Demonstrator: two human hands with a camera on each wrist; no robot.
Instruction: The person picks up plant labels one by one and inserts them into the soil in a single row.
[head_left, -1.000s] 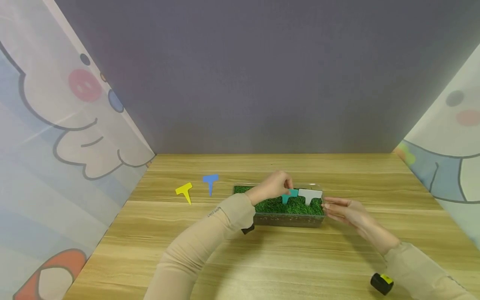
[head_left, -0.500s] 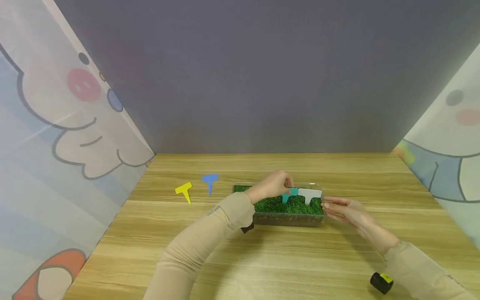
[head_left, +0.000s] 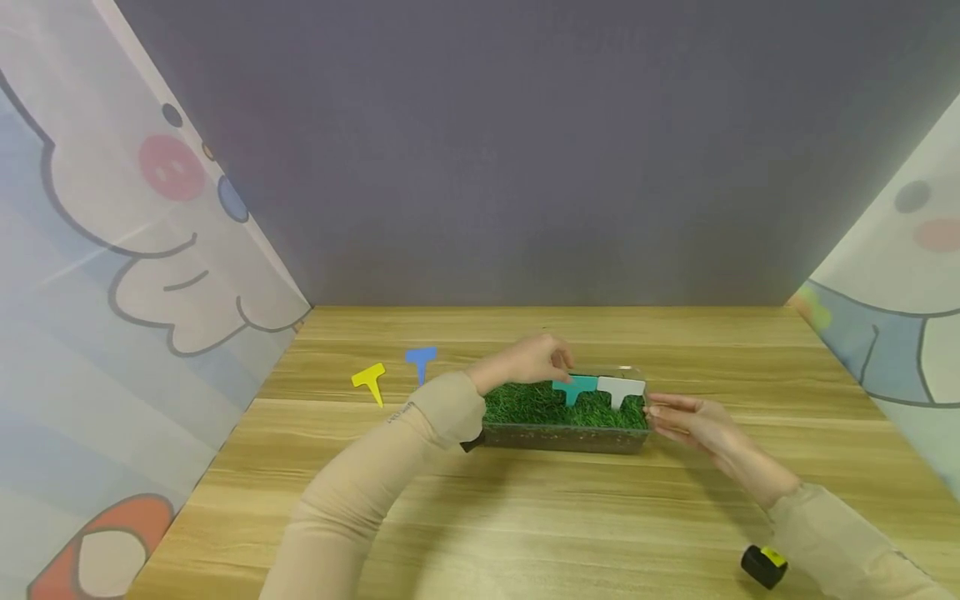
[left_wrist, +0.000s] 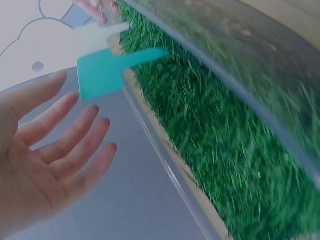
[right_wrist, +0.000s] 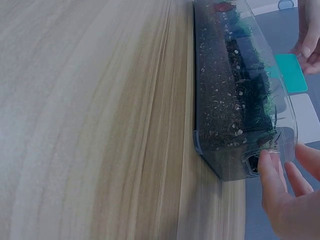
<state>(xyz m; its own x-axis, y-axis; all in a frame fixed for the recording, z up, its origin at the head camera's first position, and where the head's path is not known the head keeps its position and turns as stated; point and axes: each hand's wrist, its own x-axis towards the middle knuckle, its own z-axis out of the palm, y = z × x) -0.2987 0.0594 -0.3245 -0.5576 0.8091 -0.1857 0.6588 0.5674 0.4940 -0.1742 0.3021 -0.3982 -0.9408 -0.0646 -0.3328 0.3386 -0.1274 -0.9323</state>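
A clear planter box holds dark soil and green artificial grass. Two T-shaped plant labels stand in the grass toward its right end: a teal label and, beside it, a white label. My left hand hovers just left of the teal label; the left wrist view has its fingers spread with nothing between them. At the box's right end, the fingertips of my right hand rest against the end wall, the fingers fairly straight.
A yellow plant label and a blue plant label lie on the wooden table, left of the box. A black cylinder with a yellow patch lies by the right sleeve. A grey panel rises behind the table.
My left hand has let go of the teal label and moved a little left, its fingers opening. The label stays upright in the grass. My right hand has not moved.
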